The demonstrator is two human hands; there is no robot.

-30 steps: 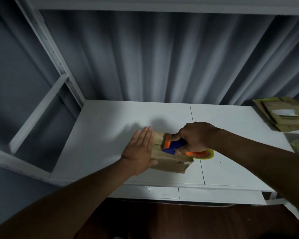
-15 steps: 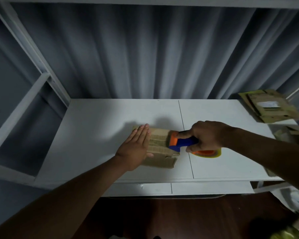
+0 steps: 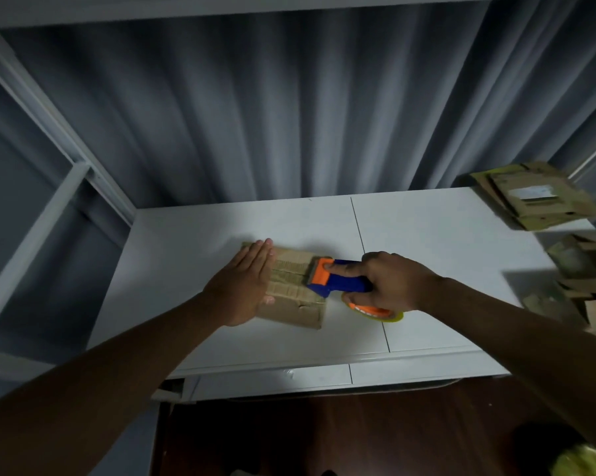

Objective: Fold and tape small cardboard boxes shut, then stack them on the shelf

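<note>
One small brown cardboard box under flat, straight-fingered left hand; likely light, crushable. Right hand grips orange-and-blue tape dispenser; hold the box by its stiff edges.

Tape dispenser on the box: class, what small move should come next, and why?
Probably draw the tape dispenser rightward off the box edge to finish the strip: its orange head sits near the box's right end while the left hand presses the box flat.
</note>
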